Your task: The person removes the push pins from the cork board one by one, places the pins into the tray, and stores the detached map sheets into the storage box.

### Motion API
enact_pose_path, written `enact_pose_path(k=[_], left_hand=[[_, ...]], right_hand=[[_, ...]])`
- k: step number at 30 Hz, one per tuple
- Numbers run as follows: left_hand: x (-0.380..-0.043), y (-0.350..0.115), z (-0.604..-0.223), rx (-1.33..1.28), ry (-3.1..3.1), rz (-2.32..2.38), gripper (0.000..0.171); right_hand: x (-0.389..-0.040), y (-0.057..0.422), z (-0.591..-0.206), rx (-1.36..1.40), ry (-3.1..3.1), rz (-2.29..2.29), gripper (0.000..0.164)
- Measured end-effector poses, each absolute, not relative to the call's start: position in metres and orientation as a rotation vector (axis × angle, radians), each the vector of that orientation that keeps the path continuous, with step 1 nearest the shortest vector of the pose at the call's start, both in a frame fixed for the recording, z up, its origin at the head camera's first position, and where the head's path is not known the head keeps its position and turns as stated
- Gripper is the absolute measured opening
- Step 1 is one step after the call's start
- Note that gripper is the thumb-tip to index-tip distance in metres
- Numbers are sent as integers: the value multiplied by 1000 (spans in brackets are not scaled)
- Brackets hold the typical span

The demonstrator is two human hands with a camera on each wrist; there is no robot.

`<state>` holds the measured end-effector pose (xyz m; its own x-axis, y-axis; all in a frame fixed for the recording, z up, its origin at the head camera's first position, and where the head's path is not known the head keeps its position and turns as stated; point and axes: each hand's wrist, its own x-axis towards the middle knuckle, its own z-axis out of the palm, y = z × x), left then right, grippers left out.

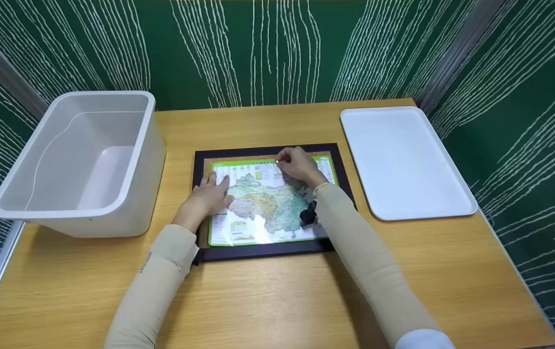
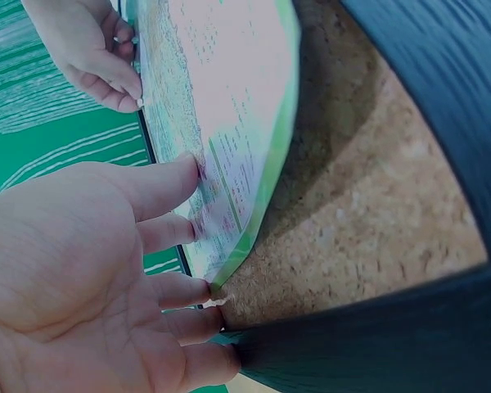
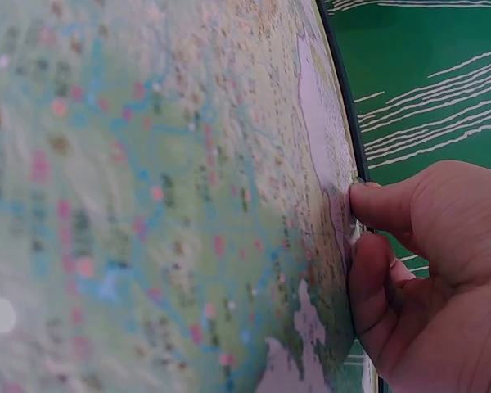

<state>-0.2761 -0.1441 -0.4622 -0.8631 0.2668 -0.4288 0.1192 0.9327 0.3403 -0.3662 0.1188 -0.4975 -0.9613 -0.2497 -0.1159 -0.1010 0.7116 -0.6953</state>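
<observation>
A printed map (image 1: 258, 203) with a green border lies on a cork board (image 2: 385, 188) inside a black frame (image 1: 268, 250). My left hand (image 1: 208, 198) rests on the map's left side with spread, fairly straight fingers, near its upper left corner. In the left wrist view, cork shows bare beside the map's raised-looking edge. At the map's top edge, right of its middle, my right hand (image 1: 299, 165) pinches a small white thing (image 2: 140, 103) that looks like a push pin, between thumb and curled fingers. The fingers partly hide it.
To the left stands a deep white plastic bin (image 1: 134, 194), close to the frame. A flat white tray (image 1: 406, 165) lies right of the frame on the wooden table (image 1: 258, 300). Green walls (image 1: 287, 53) with white lines enclose the back and sides.
</observation>
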Motion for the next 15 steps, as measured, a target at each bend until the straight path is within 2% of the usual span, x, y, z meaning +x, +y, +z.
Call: enact_pose_path(k=[15], left_hand=[[-275,-143,-464,273,2623,412,66]], right_hand=[[-365,123,-498,-346,2677,-1159,19]])
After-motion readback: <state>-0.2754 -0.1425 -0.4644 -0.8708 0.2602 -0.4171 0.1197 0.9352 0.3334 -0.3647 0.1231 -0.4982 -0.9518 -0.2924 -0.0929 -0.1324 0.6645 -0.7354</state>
